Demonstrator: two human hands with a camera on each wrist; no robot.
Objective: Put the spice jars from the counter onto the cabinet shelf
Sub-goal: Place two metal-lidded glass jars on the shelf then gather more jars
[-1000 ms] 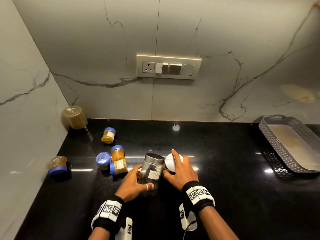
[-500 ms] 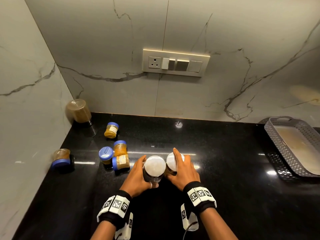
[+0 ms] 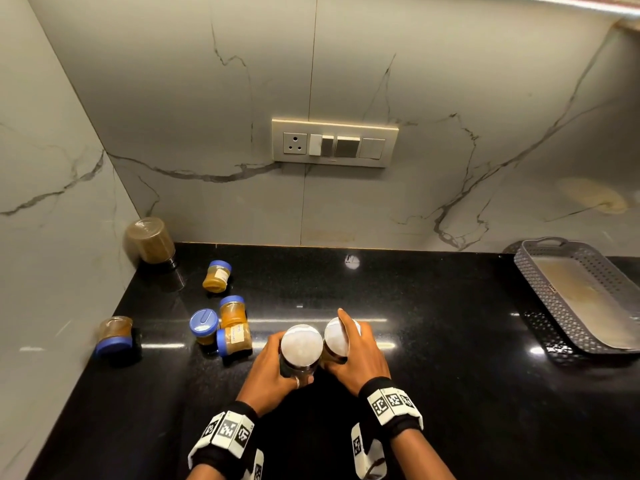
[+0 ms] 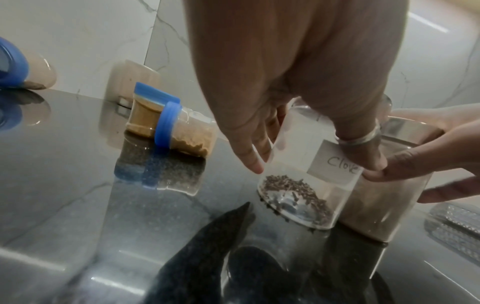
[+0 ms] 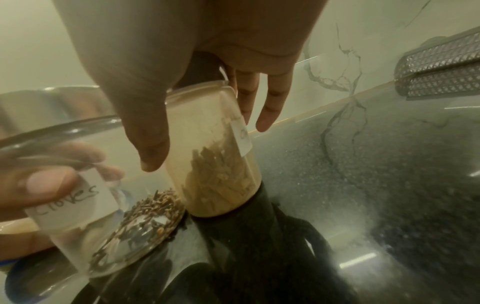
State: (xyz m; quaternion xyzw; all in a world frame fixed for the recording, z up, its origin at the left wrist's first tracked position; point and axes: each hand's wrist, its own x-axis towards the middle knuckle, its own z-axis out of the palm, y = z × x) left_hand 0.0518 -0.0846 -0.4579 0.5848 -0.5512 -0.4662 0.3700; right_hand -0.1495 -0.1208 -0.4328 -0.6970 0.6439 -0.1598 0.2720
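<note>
I have two jars in hand: my left hand [image 3: 273, 363] wraps the cloves jar [image 3: 300, 344], tilted with its base partly off the counter [image 3: 450, 341]; my right hand [image 3: 360, 355] curls round the second jar [image 4: 384, 195], upright beside it, the two touching. In my judgement the task is barely begun: six blue-lidded or inverted jars [image 3: 235, 339] remain near the left wall, several on their sides. The cabinet shelf is out of view. The second jar's label is only partly readable.

Black counter [image 3: 433, 341]: blue-lid spice jars [image 3: 231, 325] left, grey tray [image 3: 540, 271] right.
</note>
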